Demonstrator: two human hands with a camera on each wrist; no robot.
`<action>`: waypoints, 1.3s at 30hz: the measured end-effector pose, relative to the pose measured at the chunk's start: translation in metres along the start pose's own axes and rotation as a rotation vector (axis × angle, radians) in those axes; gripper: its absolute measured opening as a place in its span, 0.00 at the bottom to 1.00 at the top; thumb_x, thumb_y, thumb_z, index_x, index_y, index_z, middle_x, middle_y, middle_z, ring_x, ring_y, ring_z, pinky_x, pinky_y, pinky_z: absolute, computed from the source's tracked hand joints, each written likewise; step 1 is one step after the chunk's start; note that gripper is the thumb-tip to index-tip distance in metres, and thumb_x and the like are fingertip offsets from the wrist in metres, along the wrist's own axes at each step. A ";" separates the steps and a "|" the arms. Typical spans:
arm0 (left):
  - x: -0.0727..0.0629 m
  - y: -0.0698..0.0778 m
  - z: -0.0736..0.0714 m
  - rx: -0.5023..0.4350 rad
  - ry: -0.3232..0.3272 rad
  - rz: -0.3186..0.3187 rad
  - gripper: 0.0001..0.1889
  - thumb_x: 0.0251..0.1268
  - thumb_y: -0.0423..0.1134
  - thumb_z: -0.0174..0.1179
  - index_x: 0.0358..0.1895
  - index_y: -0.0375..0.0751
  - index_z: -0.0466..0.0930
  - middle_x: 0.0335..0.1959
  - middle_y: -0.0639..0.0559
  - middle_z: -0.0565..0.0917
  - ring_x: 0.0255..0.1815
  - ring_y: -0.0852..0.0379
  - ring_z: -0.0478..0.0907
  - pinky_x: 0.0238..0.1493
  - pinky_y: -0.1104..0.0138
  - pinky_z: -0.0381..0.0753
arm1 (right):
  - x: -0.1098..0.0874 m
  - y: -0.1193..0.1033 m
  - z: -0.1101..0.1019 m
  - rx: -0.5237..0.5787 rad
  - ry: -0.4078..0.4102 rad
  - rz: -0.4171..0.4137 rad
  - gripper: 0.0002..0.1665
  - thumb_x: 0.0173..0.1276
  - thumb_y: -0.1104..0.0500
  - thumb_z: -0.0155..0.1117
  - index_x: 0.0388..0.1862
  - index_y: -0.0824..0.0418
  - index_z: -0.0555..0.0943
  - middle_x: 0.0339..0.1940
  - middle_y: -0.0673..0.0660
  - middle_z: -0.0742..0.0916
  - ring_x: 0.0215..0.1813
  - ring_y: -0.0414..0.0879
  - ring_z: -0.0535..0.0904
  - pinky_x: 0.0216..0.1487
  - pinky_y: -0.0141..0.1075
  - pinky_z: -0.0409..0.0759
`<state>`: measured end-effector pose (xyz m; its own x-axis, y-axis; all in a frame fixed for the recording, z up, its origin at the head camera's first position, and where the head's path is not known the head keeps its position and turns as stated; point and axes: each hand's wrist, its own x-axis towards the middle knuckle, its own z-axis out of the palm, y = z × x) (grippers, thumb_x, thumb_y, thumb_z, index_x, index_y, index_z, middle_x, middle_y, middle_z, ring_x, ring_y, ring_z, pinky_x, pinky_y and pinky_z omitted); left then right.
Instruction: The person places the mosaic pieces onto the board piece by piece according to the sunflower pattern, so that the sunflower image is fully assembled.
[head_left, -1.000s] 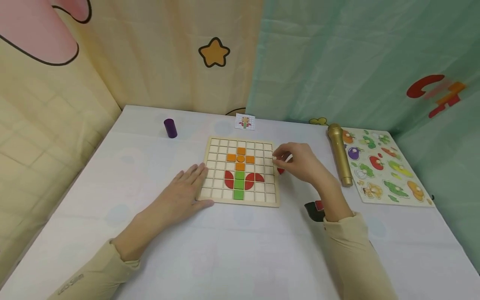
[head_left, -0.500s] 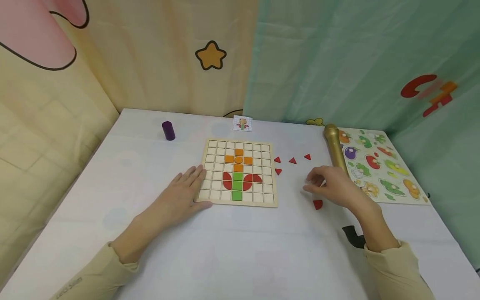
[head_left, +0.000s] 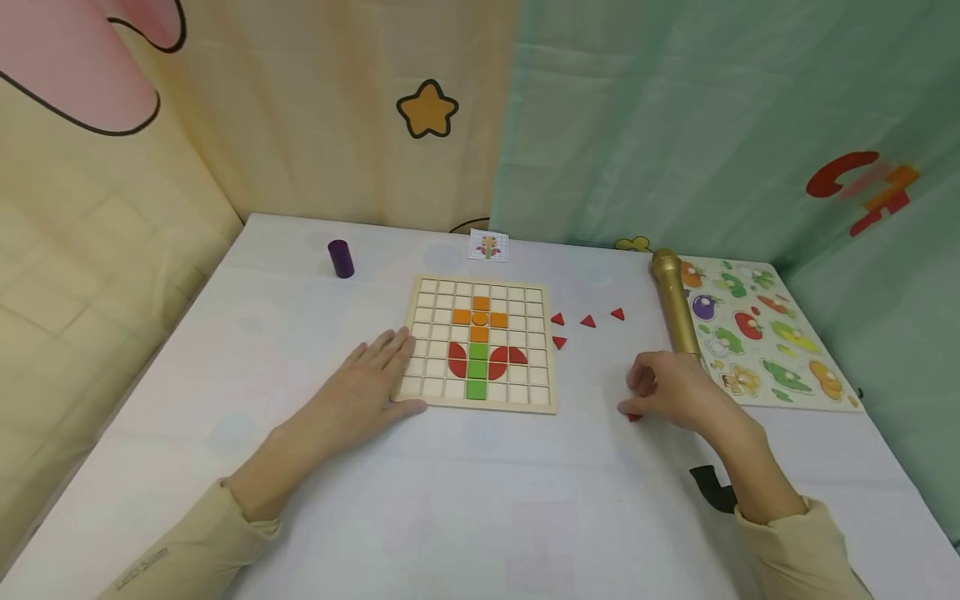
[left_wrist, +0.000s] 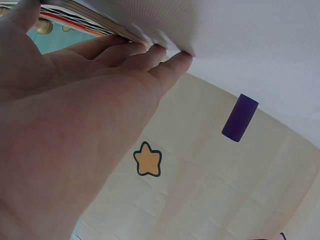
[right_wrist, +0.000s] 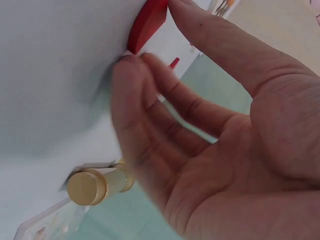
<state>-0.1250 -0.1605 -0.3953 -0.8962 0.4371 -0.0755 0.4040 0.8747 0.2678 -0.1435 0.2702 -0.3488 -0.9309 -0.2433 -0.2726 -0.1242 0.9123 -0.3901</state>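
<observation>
A square wooden grid board (head_left: 534,403) lies on the table with a flower of coloured tiles in it: orange tiles (head_left: 462,317), green squares (head_left: 477,370) and red rounded tiles (head_left: 457,362). My left hand (head_left: 367,379) rests flat at the board's left edge, fingers straight, fingertips touching its side. Right of the board, my right hand (head_left: 675,392) curls its thumb and fingertips around a red quarter-circle tile (right_wrist: 148,25) at the tabletop. In the head view most of that tile is hidden under the fingers. Several red triangle tiles (head_left: 588,321) lie between board and right hand.
A small pattern card (head_left: 488,246) lies behind the board. A purple cylinder (head_left: 341,259) stands at the back left. On the right are a gold microphone (head_left: 677,308) and a vegetable picture board (head_left: 772,333). A black curved piece (head_left: 712,490) lies beneath the right wrist.
My right hand has left the board's right edge and moved right and toward me, down onto the red quarter-circle tile, uncovering the red triangles. My left hand has stayed in place.
</observation>
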 end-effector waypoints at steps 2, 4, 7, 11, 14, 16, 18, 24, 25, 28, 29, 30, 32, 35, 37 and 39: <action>0.000 0.001 0.000 0.002 0.001 0.003 0.51 0.75 0.63 0.60 0.84 0.32 0.50 0.87 0.38 0.51 0.87 0.36 0.48 0.84 0.39 0.51 | -0.002 -0.001 -0.001 0.003 -0.013 0.027 0.22 0.58 0.52 0.85 0.39 0.63 0.82 0.32 0.53 0.85 0.35 0.47 0.77 0.34 0.38 0.78; 0.001 0.001 0.000 0.002 0.004 0.005 0.51 0.75 0.63 0.61 0.84 0.31 0.50 0.87 0.37 0.52 0.87 0.36 0.48 0.84 0.39 0.51 | -0.002 -0.002 -0.002 0.006 -0.025 0.046 0.21 0.58 0.53 0.85 0.39 0.63 0.83 0.31 0.54 0.85 0.35 0.48 0.77 0.34 0.38 0.77; 0.000 0.002 0.000 0.000 0.008 0.005 0.51 0.75 0.62 0.61 0.84 0.31 0.50 0.87 0.37 0.52 0.87 0.35 0.49 0.84 0.38 0.52 | -0.002 -0.004 -0.002 0.013 -0.033 0.042 0.18 0.59 0.57 0.84 0.38 0.63 0.83 0.29 0.53 0.85 0.34 0.47 0.77 0.34 0.38 0.78; 0.000 0.003 0.000 -0.002 0.001 0.000 0.51 0.75 0.63 0.61 0.84 0.31 0.50 0.87 0.37 0.52 0.87 0.36 0.48 0.84 0.39 0.51 | 0.001 -0.004 0.000 0.008 -0.011 0.008 0.14 0.59 0.59 0.82 0.36 0.62 0.83 0.28 0.52 0.84 0.33 0.47 0.77 0.34 0.37 0.78; 0.000 0.003 0.000 -0.003 0.002 0.000 0.50 0.75 0.62 0.61 0.84 0.31 0.50 0.87 0.37 0.52 0.87 0.36 0.49 0.84 0.39 0.52 | 0.003 -0.007 0.002 -0.008 0.033 -0.030 0.12 0.60 0.60 0.81 0.37 0.61 0.85 0.29 0.52 0.84 0.34 0.47 0.77 0.35 0.37 0.79; 0.000 0.003 -0.001 -0.004 0.007 0.001 0.50 0.75 0.62 0.61 0.84 0.31 0.51 0.86 0.37 0.53 0.87 0.35 0.49 0.84 0.39 0.52 | 0.005 -0.011 0.002 -0.022 0.074 -0.062 0.11 0.60 0.60 0.80 0.37 0.61 0.86 0.30 0.52 0.85 0.35 0.47 0.77 0.36 0.37 0.80; -0.001 0.003 -0.001 -0.006 0.011 0.004 0.49 0.75 0.61 0.61 0.84 0.30 0.51 0.86 0.36 0.53 0.87 0.35 0.50 0.84 0.38 0.52 | 0.009 -0.018 0.004 -0.038 0.123 -0.103 0.10 0.60 0.60 0.80 0.37 0.61 0.88 0.30 0.52 0.85 0.36 0.47 0.77 0.38 0.37 0.80; 0.000 0.003 -0.001 -0.004 0.002 0.002 0.50 0.75 0.61 0.61 0.84 0.31 0.51 0.87 0.37 0.52 0.87 0.35 0.49 0.84 0.38 0.52 | 0.027 -0.045 0.012 -0.011 0.237 -0.221 0.06 0.59 0.62 0.77 0.35 0.61 0.88 0.29 0.53 0.85 0.35 0.47 0.78 0.38 0.37 0.80; 0.000 0.003 -0.001 -0.004 -0.002 0.000 0.50 0.75 0.62 0.62 0.84 0.31 0.50 0.87 0.37 0.52 0.87 0.35 0.49 0.84 0.39 0.52 | 0.030 -0.051 0.013 0.000 0.241 -0.237 0.06 0.59 0.63 0.77 0.34 0.61 0.88 0.29 0.53 0.85 0.35 0.47 0.78 0.38 0.37 0.80; 0.000 0.002 -0.001 -0.004 -0.009 -0.003 0.51 0.74 0.62 0.62 0.84 0.31 0.50 0.87 0.37 0.51 0.87 0.36 0.48 0.84 0.39 0.52 | 0.041 -0.069 0.018 0.030 0.237 -0.270 0.06 0.59 0.63 0.77 0.34 0.60 0.87 0.31 0.54 0.85 0.36 0.48 0.80 0.39 0.38 0.81; 0.000 0.002 -0.001 -0.005 -0.009 -0.003 0.51 0.74 0.62 0.62 0.84 0.31 0.50 0.87 0.37 0.51 0.87 0.36 0.48 0.84 0.39 0.52 | 0.044 -0.076 0.019 0.040 0.230 -0.281 0.07 0.59 0.63 0.77 0.34 0.60 0.86 0.31 0.54 0.85 0.37 0.48 0.80 0.39 0.38 0.82; 0.000 0.002 -0.001 -0.005 -0.011 -0.004 0.51 0.74 0.63 0.61 0.84 0.32 0.50 0.87 0.38 0.51 0.88 0.36 0.48 0.84 0.39 0.52 | 0.048 -0.082 0.021 0.049 0.222 -0.291 0.07 0.59 0.63 0.77 0.34 0.60 0.86 0.32 0.54 0.85 0.37 0.48 0.80 0.39 0.38 0.82; 0.000 0.002 0.000 -0.006 -0.009 -0.003 0.51 0.74 0.63 0.61 0.84 0.32 0.50 0.87 0.38 0.51 0.88 0.36 0.48 0.84 0.39 0.52 | 0.055 -0.095 0.024 0.071 0.203 -0.310 0.08 0.59 0.63 0.77 0.35 0.60 0.86 0.34 0.55 0.85 0.39 0.49 0.81 0.40 0.37 0.83; 0.000 0.002 0.000 -0.009 -0.003 0.001 0.51 0.74 0.63 0.61 0.84 0.31 0.50 0.87 0.37 0.51 0.87 0.36 0.48 0.84 0.39 0.52 | 0.066 -0.113 0.029 0.101 0.173 -0.350 0.08 0.61 0.65 0.76 0.39 0.61 0.86 0.38 0.55 0.86 0.41 0.48 0.83 0.42 0.37 0.85; 0.000 0.001 0.000 -0.012 0.002 0.005 0.51 0.74 0.62 0.62 0.84 0.31 0.51 0.87 0.37 0.52 0.87 0.35 0.49 0.84 0.38 0.52 | 0.075 -0.124 0.032 0.120 0.158 -0.376 0.09 0.62 0.66 0.75 0.41 0.62 0.87 0.40 0.54 0.87 0.43 0.47 0.83 0.44 0.36 0.86; 0.000 0.001 0.000 -0.015 0.003 0.006 0.50 0.75 0.62 0.61 0.84 0.31 0.51 0.87 0.37 0.52 0.87 0.36 0.48 0.84 0.38 0.52 | 0.083 -0.136 0.036 0.137 0.149 -0.409 0.09 0.62 0.66 0.74 0.42 0.63 0.87 0.40 0.54 0.87 0.43 0.47 0.83 0.44 0.35 0.86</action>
<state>-0.1246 -0.1599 -0.3948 -0.8945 0.4414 -0.0712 0.4064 0.8690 0.2822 -0.1913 0.1142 -0.3498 -0.8551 -0.5156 0.0539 -0.4549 0.6964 -0.5551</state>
